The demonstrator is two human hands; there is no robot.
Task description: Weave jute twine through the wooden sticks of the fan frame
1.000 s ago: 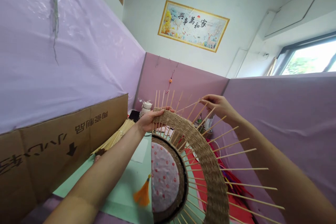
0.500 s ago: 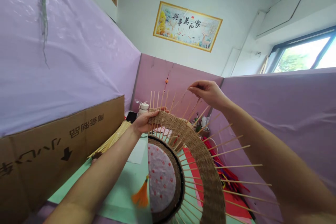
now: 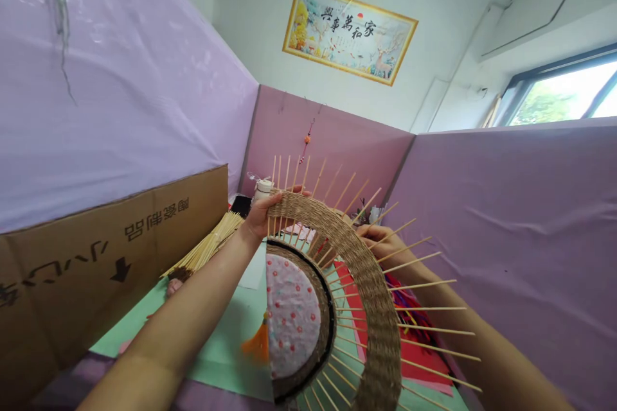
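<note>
Clock directions run from the dotted panel (image 3: pixel 293 318), held over the table (image 3: pixel 224 353). The left hand (image 3: pixel 260 215) has its grip closed on the woven band (image 3: pixel 380 295) at the 12 o'clock end, presumably to steady it. The right hand (image 3: pixel 384 248) is at 2 o'clock, behind the projecting sticks (image 3: pixel 412 262); its grip is partly hidden, so whether it holds anything cannot be told. The sticks fan outward from 12 to 4 o'clock, with open room above their tips. Farther out, the straw bundle (image 3: pixel 207 244) and cardboard (image 3: pixel 110 225) limit clearance at 10 o'clock, the purple partition (image 3: pixel 506 237) at 3 o'clock, the pink partition (image 3: pixel 284 131) at 12 o'clock.
</note>
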